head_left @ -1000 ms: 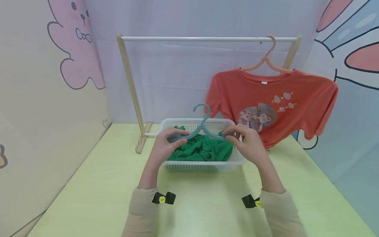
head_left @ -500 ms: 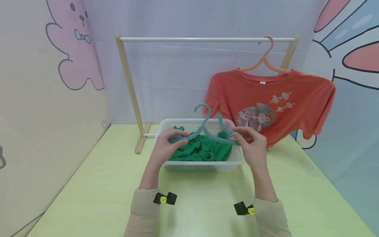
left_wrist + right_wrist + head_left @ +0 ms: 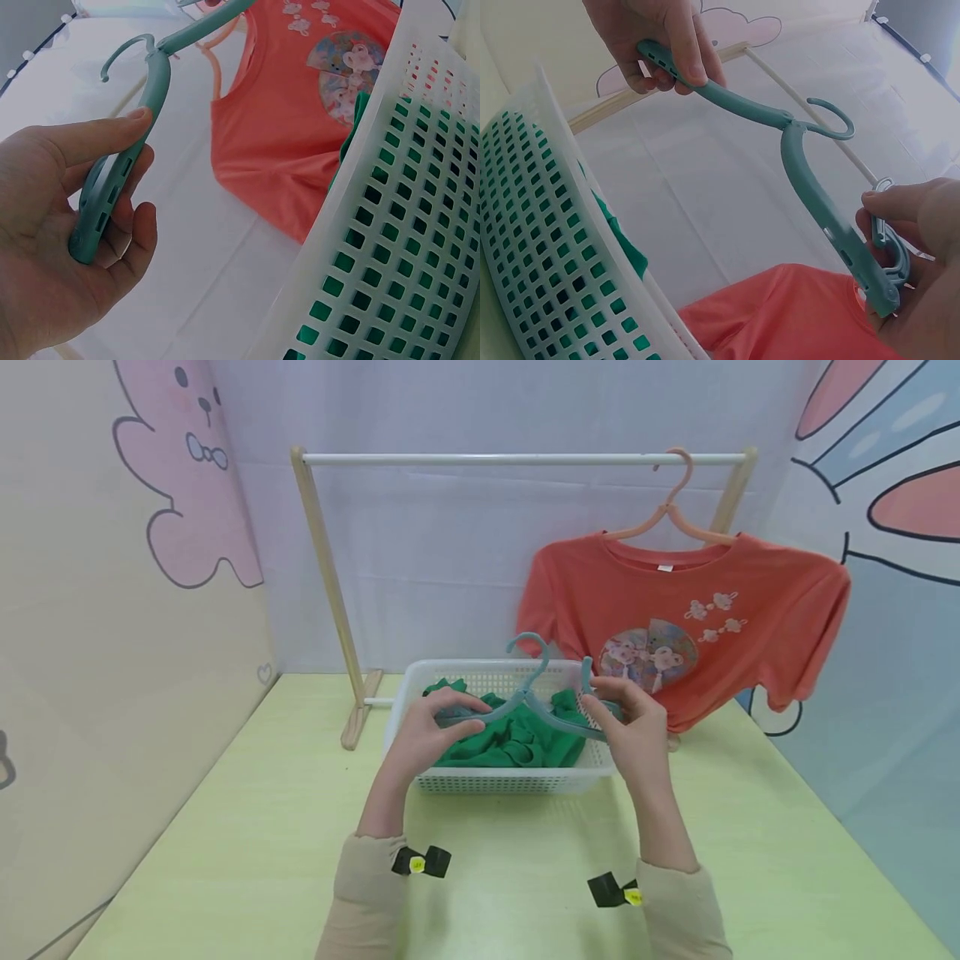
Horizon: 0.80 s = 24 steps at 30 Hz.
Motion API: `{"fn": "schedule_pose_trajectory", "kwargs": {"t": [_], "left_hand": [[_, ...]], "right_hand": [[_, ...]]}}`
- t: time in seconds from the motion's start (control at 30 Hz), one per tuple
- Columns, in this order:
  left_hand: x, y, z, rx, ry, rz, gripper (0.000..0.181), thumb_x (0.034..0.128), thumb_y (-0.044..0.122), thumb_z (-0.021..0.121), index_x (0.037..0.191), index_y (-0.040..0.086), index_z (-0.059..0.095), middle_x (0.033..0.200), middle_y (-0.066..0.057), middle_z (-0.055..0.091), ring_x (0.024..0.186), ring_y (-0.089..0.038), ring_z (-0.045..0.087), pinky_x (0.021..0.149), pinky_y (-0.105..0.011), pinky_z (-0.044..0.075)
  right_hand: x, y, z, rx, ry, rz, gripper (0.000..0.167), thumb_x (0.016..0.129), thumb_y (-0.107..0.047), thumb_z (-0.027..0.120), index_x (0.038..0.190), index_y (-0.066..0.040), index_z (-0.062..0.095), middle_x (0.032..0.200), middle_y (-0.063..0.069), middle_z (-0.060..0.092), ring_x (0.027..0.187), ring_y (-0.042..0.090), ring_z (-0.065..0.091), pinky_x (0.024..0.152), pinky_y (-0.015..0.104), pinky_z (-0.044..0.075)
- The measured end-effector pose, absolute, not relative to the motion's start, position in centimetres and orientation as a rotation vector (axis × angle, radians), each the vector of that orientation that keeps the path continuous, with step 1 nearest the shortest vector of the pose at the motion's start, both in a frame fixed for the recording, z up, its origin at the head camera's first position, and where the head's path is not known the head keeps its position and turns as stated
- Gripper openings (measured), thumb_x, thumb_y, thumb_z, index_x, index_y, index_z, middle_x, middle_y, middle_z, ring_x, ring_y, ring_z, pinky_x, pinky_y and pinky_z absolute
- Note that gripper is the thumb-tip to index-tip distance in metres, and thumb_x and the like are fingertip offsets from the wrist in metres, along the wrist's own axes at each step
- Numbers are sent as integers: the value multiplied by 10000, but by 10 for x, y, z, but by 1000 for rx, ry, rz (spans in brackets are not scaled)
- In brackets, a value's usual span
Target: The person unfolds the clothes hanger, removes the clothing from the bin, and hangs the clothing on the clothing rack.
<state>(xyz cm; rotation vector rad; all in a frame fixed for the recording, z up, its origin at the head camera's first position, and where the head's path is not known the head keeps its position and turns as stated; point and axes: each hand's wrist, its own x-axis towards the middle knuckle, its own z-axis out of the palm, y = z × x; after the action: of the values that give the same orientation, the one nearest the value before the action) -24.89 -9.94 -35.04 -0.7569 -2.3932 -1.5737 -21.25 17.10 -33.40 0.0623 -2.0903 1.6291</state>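
Note:
A teal clothes hanger (image 3: 525, 695) is held level over the white basket (image 3: 517, 774), its hook upward. My left hand (image 3: 426, 727) grips the hanger's left arm, thumb along the near side, as the left wrist view shows. At the other end, my right hand (image 3: 632, 727) pinches a small hinged teal piece (image 3: 889, 247) between thumb and fingers. This piece sticks up from the hanger's end in the head view. Green cloth (image 3: 517, 739) lies crumpled in the basket below the hands.
Behind stands a rack with a white rail (image 3: 480, 460) and wooden posts. A coral T-shirt (image 3: 720, 610) on a peach hanger (image 3: 667, 510) hangs at its right end, close to my right hand. The pale yellow table (image 3: 517, 877) lies underneath.
My right hand has shifted right along the hanger, and the small hinged piece now stands up from its end. The hanger has moved slightly right and down, with my left hand keeping its grip.

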Motion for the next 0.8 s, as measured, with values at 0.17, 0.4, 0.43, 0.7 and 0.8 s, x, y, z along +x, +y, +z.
{"fn": "schedule_pose_trajectory", "kwargs": {"t": [0.17, 0.4, 0.43, 0.7, 0.8], "left_hand": [[-248, -102, -349, -793, -2394, -1556, 201, 903, 192, 724, 1103, 174, 738, 1114, -33, 694, 1109, -188, 590, 963, -406, 502], [-248, -113, -349, -765, -2389, -1592, 187, 909, 193, 717, 1095, 183, 736, 1134, -27, 693, 1151, -213, 597, 990, -438, 500], [-248, -115, -348, -760, -2385, -1600, 189, 907, 190, 718, 1095, 177, 736, 1136, -34, 693, 1158, -227, 598, 990, -441, 498], [-248, -121, -347, -757, -2392, -1577, 188, 909, 173, 714, 1094, 148, 732, 1128, -61, 693, 1156, -271, 601, 985, -453, 500], [-248, -122, -347, -756, -2402, -1552, 186, 906, 173, 717, 1090, 154, 733, 1129, -48, 693, 1156, -252, 602, 992, -451, 497]], "right_hand": [[-213, 172, -332, 6, -2012, 1609, 330, 912, -264, 718, 1217, -149, 670, 955, -164, 680, 943, 55, 609, 811, 139, 494], [-213, 186, -330, -44, -1836, 1701, 503, 901, -194, 728, 1358, -214, 518, 886, -133, 656, 897, 97, 598, 792, 111, 518], [-212, 189, -329, -41, -1810, 1719, 528, 896, -176, 733, 1368, -232, 503, 885, -120, 657, 893, 103, 597, 786, 110, 522], [-207, 204, -334, -31, -2005, 1354, 350, 930, -193, 688, 1275, -176, 634, 1108, -120, 590, 955, 20, 564, 779, 88, 474], [-206, 210, -336, 3, -2087, 1159, 316, 924, -160, 691, 1238, -137, 666, 1277, -29, 545, 1056, 33, 512, 783, 58, 435]]}}
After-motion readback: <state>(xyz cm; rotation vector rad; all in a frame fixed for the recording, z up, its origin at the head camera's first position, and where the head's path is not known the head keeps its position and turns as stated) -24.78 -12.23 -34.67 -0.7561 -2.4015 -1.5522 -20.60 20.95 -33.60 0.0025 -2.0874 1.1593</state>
